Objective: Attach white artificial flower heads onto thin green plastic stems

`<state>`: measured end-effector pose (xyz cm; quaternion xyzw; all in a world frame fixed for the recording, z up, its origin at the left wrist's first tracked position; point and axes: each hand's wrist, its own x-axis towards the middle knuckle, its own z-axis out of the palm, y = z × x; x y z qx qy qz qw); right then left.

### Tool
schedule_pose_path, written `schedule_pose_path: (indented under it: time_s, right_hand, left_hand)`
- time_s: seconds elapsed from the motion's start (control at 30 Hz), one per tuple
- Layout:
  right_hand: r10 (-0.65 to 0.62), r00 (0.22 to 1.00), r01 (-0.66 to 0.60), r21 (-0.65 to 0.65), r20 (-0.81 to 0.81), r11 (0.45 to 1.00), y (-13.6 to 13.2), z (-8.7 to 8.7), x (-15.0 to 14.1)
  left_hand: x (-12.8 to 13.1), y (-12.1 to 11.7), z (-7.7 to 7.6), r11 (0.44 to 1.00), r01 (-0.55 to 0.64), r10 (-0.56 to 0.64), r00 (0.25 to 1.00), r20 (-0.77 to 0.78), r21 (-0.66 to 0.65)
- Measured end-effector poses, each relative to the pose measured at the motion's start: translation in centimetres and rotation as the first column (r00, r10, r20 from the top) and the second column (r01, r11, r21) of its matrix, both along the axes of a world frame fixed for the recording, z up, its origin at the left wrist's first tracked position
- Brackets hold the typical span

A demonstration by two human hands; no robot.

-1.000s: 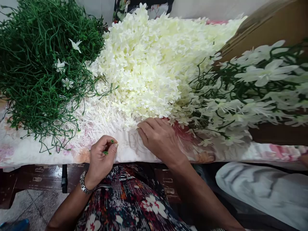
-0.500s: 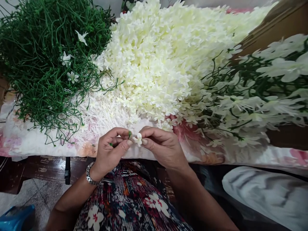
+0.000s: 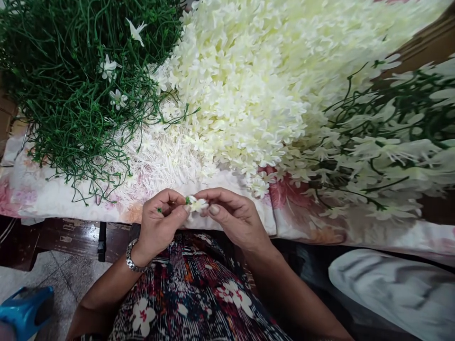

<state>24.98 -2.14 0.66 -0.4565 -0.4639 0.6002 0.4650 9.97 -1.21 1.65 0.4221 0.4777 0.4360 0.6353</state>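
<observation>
Just above my lap, my left hand (image 3: 161,215) is closed on a green plastic stem (image 3: 187,201); its tip shows at the thumb and forefinger, and another bit of green pokes out between the fingers. My right hand (image 3: 238,215) pinches a small white artificial flower (image 3: 197,204). The flower meets the green tip between the two hands; whether it is seated on it I cannot tell. Behind my hands lie thin white flower centres (image 3: 156,163) in a loose heap. A large pile of cream-white blossoms (image 3: 241,90) rises beyond them.
Green plastic stems (image 3: 78,85) are heaped at the left, with a few white flowers among them. Finished-looking white sprays (image 3: 384,156) lean at the right by a cardboard box (image 3: 426,40). A floral cloth (image 3: 220,182) covers the table. A blue plastic object (image 3: 26,310) stands lower left.
My right hand has moved left, bringing the white flower against the green stem tip in my left hand. The camera view has shifted slightly.
</observation>
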Motion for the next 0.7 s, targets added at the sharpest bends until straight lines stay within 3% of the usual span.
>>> schedule_pose_path:
  time_s: [0.17, 0.33, 0.53, 0.7]
  right_hand:
    - [-0.034, 0.980, -0.003, 0.187, 0.195, 0.982, -0.1, 0.4, -0.1]
    - [-0.154, 0.943, 0.040, 0.359, 0.294, 0.932, 0.2, 0.2, -0.6]
    - [-0.230, 0.891, 0.021, 0.470, 0.392, 0.883, 0.2, 0.5, -0.8]
    - [-0.202, 0.883, -0.040, 0.497, 0.424, 0.867, 0.0, 0.5, -1.3]
  left_hand:
    - [0.0, -0.3, 0.1, 0.998, -0.044, 0.045, 0.998, -0.041, 0.040]
    - [-0.2, -0.5, 0.4, 0.996, 0.014, -0.004, 0.993, -0.117, 0.083]
    - [-0.9, -0.6, 0.2, 0.995, 0.077, -0.078, 0.997, 0.026, 0.062]
    - [-0.5, -0.8, -0.2, 0.996, 0.070, -0.068, 0.997, -0.039, 0.055]
